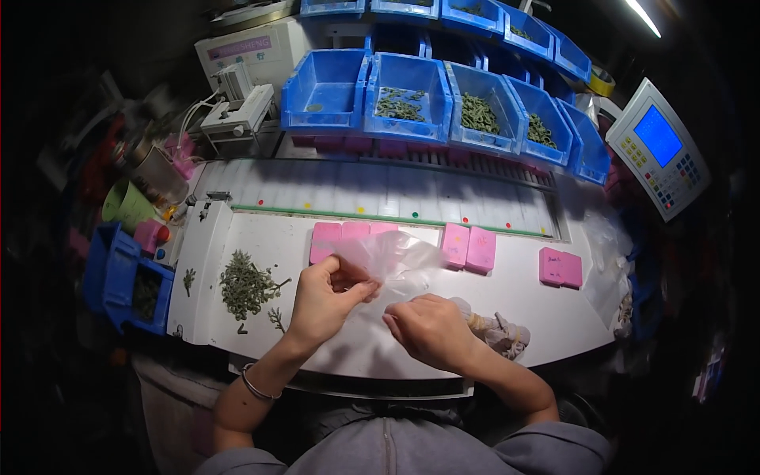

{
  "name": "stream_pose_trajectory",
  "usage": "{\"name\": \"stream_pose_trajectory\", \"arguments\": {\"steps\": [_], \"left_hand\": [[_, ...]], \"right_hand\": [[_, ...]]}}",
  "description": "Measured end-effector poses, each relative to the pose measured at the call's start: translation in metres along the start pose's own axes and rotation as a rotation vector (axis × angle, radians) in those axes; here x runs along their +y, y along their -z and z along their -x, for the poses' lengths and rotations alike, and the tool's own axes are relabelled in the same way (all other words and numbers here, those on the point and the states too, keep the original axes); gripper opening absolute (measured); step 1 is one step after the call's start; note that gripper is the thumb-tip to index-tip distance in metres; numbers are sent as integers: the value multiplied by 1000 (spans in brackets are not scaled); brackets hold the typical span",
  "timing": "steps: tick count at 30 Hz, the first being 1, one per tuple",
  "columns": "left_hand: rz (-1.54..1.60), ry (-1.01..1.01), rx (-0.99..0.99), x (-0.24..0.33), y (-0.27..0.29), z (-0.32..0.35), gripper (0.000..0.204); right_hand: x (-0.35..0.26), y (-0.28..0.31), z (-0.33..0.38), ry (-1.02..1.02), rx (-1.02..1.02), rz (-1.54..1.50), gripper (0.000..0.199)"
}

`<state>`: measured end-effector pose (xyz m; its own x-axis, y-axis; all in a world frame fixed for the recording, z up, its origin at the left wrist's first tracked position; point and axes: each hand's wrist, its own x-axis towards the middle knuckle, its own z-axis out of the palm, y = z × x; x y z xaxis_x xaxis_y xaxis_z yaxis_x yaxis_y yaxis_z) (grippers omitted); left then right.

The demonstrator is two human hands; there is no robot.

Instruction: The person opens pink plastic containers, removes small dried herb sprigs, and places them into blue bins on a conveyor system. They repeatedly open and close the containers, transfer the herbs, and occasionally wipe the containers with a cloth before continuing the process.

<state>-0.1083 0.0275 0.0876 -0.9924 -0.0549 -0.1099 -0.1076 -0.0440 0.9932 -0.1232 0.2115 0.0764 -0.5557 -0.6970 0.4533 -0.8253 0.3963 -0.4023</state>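
Note:
A clear plastic bag (400, 261) is spread between my two hands above the white worktop. My left hand (326, 297) is closed, with the bag's left edge pinched between thumb and fingers. Lower and to the right, my right hand (431, 328) is curled shut at the bag's near edge; its fingertips are partly hidden. Behind the bag stand several pink blocks (326, 240), some partly covered by it. A greyish cloth bundle (505, 336) lies just right of my right hand. Left of my left hand is a pile of small dark green pieces (245, 286).
Blue bins (324, 91), some with green pieces, rise in tiers at the back. A tilted keypad with a blue screen (659, 134) stands right. Two pink blocks (469, 247) and another pair (560, 267) sit on the worktop. A blue bin (119, 273) is far left.

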Motion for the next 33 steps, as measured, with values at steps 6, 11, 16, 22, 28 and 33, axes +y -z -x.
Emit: {"name": "stream_pose_trajectory", "arguments": {"steps": [6,11,16,22,28,33], "left_hand": [[-17,-105,19,-14,-7,3,27],[-155,-122,-34,-26,-4,2,31],[41,-71,-32,-23,-12,5,25],[69,43,-105,-14,-4,5,16],[260,67,-65,-14,-4,5,11],[254,18,-57,-13,-10,7,13]], "right_hand": [[-10,3,-18,-594,102,-526,23],[2,-12,-20,-682,69,-1042,16],[8,-19,-14,-656,146,-1194,12],[10,-8,-7,-734,149,-1208,10],[9,-8,-3,-700,237,-1233,10],[2,-6,-3,-697,259,-1208,10]]}}
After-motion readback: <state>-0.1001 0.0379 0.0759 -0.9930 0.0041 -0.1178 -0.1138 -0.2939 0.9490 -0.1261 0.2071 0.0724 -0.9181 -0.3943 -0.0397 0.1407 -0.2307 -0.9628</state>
